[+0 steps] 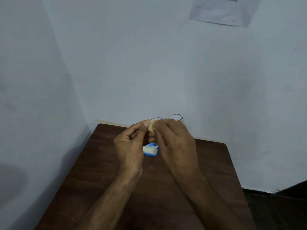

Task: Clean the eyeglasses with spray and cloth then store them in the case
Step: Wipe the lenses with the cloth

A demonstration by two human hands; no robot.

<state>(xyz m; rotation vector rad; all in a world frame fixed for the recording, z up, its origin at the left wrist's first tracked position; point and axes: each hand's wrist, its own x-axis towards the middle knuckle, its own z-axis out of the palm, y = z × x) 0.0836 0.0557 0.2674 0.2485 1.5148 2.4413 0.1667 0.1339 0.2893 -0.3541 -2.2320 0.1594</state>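
My left hand (131, 143) pinching thin red wire-rimmed eyeglasses (176, 116) raised above the dark wood-grain worktop (103, 180), my right hand (174, 138) pressing a soft pale yellow cloth (152, 126) onto one round lens, boxy blue-and-white case (150, 150) lying on the worktop below my hands.

Dim, flat, bluish light. A soft grey shadow spreads low on the pale left wall (15, 181). The right hand (176, 143) is smeared by motion blur. Wide-angle bending curves the dark brown wooden counter (103, 180) edges; print on the far paper sheet (224, 10) is unreadable.
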